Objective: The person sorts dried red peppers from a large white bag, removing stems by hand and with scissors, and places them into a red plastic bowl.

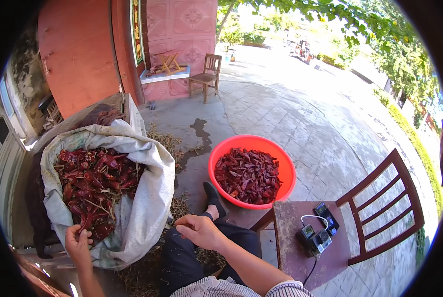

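left fingers grasp one chili at one sack; right fingers curled, grip unclear.

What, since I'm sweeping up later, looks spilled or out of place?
Dry plant litter lies scattered beside the white sack, outside any container. A dark, possibly wet stain breaks the pale paving left of the red basin.

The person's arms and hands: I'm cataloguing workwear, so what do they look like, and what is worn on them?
Both the left hand and right hand are ungloved, with no watch or bracelet visible on either wrist. The forearms are bare where they show. At the lower edge, the right arm meets a sleeve with thin dark and light stripes; the left sleeve is out of view.
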`<state>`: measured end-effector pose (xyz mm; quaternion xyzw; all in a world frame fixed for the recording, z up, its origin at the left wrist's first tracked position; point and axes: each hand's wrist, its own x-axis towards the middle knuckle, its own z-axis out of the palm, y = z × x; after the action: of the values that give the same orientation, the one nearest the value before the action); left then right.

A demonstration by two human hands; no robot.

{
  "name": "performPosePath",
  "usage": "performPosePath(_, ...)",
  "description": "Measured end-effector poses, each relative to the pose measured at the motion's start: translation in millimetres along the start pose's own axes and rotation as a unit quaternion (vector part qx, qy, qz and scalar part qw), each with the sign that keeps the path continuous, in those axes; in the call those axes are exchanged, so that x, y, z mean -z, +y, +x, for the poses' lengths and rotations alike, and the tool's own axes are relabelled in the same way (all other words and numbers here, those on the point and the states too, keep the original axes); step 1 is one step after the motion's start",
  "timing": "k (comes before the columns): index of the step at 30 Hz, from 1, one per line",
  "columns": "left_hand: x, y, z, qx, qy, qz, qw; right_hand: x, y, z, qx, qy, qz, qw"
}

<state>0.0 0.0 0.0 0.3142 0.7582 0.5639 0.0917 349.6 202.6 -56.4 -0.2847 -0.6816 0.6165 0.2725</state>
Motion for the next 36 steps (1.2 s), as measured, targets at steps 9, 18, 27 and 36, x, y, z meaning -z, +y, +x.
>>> performPosePath(9, 0.4, 7.9, -1.1, 0.005, 0.077, -0.152, 0.985, -7.6, 7.0, -10.6, 0.002, -0.005, 0.05, 0.999)
performPosePath(18, -9.9, 37.0, 20.4, -0.045, 0.111, -0.119, 0.986, -11.1, 4.8, -10.0, 0.025, -0.015, 0.002, 1.0)
performPosePath(27, -0.4, 26.4, 35.8, -0.016, 0.095, -0.136, 0.986, -9.8, 10.4, -7.8, 0.034, -0.049, -0.014, 0.998)
performPosePath(36, -1.1, 21.3, 29.0, -0.001, 0.128, -0.132, 0.983, -16.9, 17.4, -14.1, 0.046, -0.036, 0.016, 0.998)
